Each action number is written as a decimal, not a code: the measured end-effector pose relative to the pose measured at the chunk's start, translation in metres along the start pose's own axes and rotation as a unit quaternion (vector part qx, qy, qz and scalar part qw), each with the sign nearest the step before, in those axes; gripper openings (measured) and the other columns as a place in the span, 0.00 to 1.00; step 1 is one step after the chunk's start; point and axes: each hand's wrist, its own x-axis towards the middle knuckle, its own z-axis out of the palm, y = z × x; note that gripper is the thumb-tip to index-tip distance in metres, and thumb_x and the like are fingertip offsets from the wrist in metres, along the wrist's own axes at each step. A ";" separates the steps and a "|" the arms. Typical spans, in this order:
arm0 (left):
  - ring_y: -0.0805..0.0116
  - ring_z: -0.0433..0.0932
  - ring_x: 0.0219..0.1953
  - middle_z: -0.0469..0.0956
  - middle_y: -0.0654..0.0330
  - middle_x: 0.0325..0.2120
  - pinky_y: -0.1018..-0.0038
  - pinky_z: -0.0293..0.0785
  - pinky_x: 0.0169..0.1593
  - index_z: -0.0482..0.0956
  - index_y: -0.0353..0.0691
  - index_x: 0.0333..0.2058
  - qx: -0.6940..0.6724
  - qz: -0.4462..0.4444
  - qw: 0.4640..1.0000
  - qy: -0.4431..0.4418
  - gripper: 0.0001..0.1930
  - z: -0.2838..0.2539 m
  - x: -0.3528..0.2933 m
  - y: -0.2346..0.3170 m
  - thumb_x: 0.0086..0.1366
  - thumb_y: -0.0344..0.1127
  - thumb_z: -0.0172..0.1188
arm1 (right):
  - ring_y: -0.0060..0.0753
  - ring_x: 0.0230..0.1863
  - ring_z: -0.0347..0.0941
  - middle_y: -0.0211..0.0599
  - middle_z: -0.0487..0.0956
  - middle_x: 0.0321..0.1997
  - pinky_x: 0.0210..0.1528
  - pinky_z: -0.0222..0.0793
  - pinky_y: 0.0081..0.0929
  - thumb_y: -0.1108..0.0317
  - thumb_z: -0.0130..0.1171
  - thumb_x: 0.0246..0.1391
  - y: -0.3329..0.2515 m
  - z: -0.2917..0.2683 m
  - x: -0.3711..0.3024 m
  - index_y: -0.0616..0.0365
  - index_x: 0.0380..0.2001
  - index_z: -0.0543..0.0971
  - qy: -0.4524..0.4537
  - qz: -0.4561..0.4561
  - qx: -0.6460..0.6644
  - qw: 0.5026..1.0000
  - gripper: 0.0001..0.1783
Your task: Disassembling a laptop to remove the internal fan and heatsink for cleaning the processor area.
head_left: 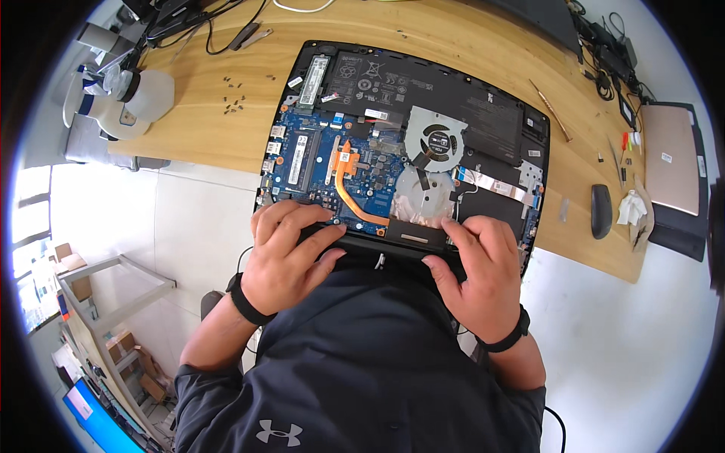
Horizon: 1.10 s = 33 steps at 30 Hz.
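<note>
In the head view, we see the opened laptop (pixel 385 170) lying across the near edge of the bench (pixel 204 136), our left hand (pixel 285 257) and right hand (pixel 487 272) at its near side, fingers loosely spread. We judge the chassis stiff and fairly heavy, the copper heat pipe (pixel 348 198) easily bent; its rim suits gripping. Our hands cover parts of the near edge; fingertip contact is unclear, the underside hidden.

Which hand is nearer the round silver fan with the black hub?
The bare right hand, lower right of that fan; the bare left hand sits farther off, by the near edge of the blue circuit board.
</note>
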 end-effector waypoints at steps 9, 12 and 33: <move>0.59 0.71 0.49 0.76 0.66 0.42 0.59 0.65 0.55 0.86 0.49 0.43 0.023 -0.005 0.999 0.046 0.18 0.005 -0.010 -0.005 0.52 0.36 0.76 | 0.47 0.41 0.71 0.41 0.74 0.41 0.43 0.69 0.37 0.69 0.73 0.48 0.002 0.008 -0.006 0.64 0.49 0.81 0.012 -0.006 0.001 1.000 0.23; 0.59 0.71 0.48 0.76 0.66 0.41 0.59 0.65 0.55 0.86 0.49 0.43 0.010 -0.007 0.999 0.048 0.18 0.005 -0.010 -0.006 0.52 0.36 0.76 | 0.47 0.42 0.71 0.41 0.74 0.42 0.44 0.69 0.37 0.70 0.73 0.48 0.000 0.007 -0.005 0.63 0.47 0.81 0.012 0.012 0.022 1.000 0.22; 0.59 0.73 0.47 0.76 0.65 0.41 0.60 0.67 0.53 0.85 0.47 0.42 -0.016 0.005 0.998 0.053 0.15 0.003 -0.004 -0.007 0.55 0.35 0.74 | 0.50 0.43 0.73 0.41 0.75 0.39 0.47 0.68 0.39 0.73 0.70 0.51 -0.002 0.002 0.011 0.59 0.38 0.77 -0.055 0.122 0.096 0.986 0.13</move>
